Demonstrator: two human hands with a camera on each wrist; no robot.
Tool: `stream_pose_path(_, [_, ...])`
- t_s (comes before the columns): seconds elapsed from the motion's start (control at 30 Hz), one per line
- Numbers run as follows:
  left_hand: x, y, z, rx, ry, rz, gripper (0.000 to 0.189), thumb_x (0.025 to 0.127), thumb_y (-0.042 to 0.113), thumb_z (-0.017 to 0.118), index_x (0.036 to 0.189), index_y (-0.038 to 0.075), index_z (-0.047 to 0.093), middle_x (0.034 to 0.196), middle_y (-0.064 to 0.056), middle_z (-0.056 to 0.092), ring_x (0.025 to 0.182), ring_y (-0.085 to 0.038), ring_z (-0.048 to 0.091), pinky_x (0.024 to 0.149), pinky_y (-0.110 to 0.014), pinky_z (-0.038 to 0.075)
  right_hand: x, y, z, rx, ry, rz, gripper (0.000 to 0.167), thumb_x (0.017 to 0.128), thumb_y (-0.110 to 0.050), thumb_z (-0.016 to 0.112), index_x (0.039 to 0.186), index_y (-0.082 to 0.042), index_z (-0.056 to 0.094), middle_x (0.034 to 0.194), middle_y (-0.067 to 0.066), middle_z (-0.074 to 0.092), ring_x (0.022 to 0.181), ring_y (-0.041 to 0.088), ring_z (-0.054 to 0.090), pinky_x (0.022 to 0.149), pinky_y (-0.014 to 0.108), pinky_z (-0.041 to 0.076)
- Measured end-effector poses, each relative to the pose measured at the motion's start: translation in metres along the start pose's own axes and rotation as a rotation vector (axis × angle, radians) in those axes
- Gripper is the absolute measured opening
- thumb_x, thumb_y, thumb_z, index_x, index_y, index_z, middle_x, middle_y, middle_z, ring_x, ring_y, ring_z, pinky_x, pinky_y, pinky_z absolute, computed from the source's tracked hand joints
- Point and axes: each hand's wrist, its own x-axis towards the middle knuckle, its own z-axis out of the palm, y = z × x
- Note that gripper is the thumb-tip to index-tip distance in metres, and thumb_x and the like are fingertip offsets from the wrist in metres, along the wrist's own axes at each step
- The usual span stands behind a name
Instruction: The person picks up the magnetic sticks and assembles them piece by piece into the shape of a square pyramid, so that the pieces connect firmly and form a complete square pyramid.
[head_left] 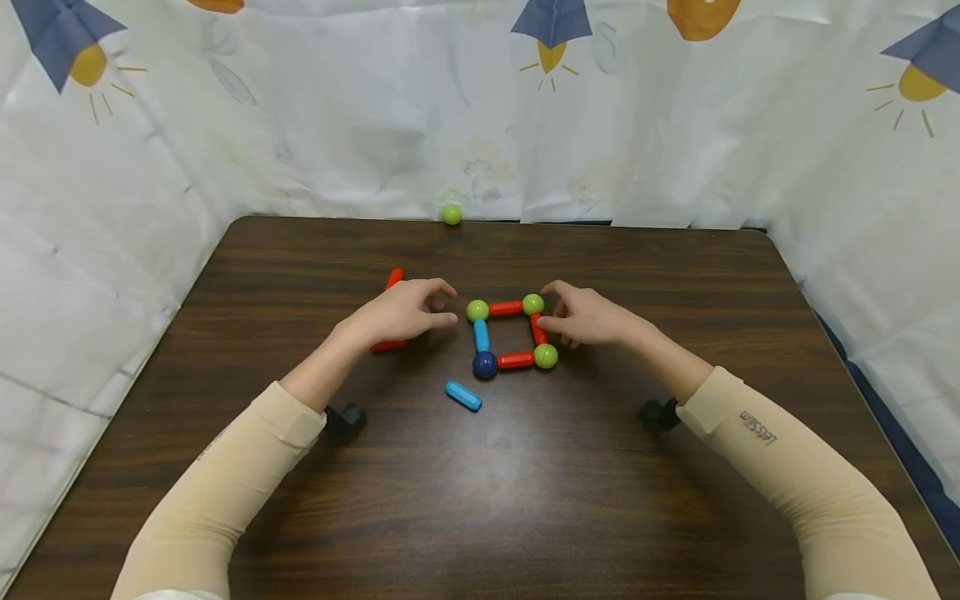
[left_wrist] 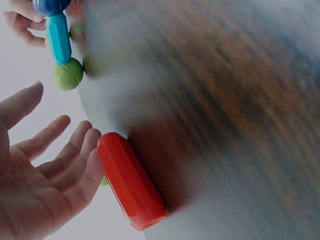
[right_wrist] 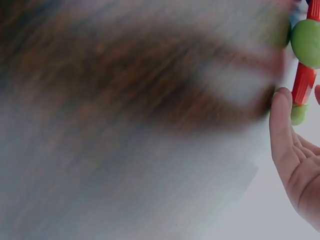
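On the table lies a four-sided frame of rods and balls: red rods (head_left: 516, 360), a light blue rod (head_left: 481, 336), green balls (head_left: 546, 357) and a dark blue ball (head_left: 484, 364) at the near left corner. My left hand (head_left: 405, 310) hovers left of the frame, fingers spread and holding nothing. Beside its fingers in the left wrist view is a loose red rod (left_wrist: 130, 181). At the frame's right side is my right hand (head_left: 588, 317), its fingers loosely bent; the thumb is close to the right red rod (right_wrist: 303, 84), and I cannot tell whether they touch.
A loose light blue rod (head_left: 463, 396) lies nearer than the frame. Red rods (head_left: 394, 277) lie partly hidden behind the left hand. One green ball (head_left: 452, 215) sits at the table's far edge, against the white patterned curtain (head_left: 360, 125).
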Motion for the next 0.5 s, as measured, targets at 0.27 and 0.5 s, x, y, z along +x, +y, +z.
stream_pose_path(0.27, [0.0,-0.005,-0.005,0.0,0.021,0.001,0.048,0.1,0.029,0.068,0.14,0.005,0.057,0.118,-0.012,0.066,0.102,-0.026,0.063,0.092,-0.045,0.049,-0.004,0.005,-0.01,-0.044,-0.002,-0.024,0.049,0.104,-0.026,0.062,0.143,0.0,0.047,0.098,0.013,0.069,0.072,0.025,0.066,0.069,0.037,0.056])
stream_pose_path(0.5, [-0.002,-0.008,-0.008,0.009,0.026,-0.016,0.048,0.101,0.03,0.067,0.141,0.005,0.057,0.118,-0.013,0.066,0.103,-0.028,0.062,0.092,-0.046,0.048,-0.007,0.007,-0.017,-0.058,0.011,-0.032,0.043,0.105,-0.025,0.061,0.139,0.0,0.053,0.099,0.013,0.069,0.073,0.024,0.065,0.069,0.037,0.055])
